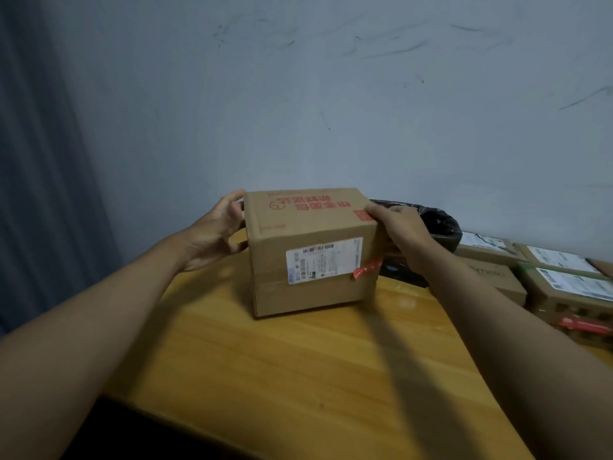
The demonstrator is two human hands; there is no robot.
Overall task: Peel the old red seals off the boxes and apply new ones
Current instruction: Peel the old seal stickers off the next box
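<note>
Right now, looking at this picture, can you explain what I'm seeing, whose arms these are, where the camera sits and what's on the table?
There is no machine here. The one picture comes from a camera worn on a person's head, looking down at their own bare arms. The left hand steadies a cardboard box standing on a wooden table. The right hand touches a red seal at the box's top right edge. A second red seal hangs half peeled beside the shipping label. More labelled boxes lie at the right, and a black bag sits behind.
</note>
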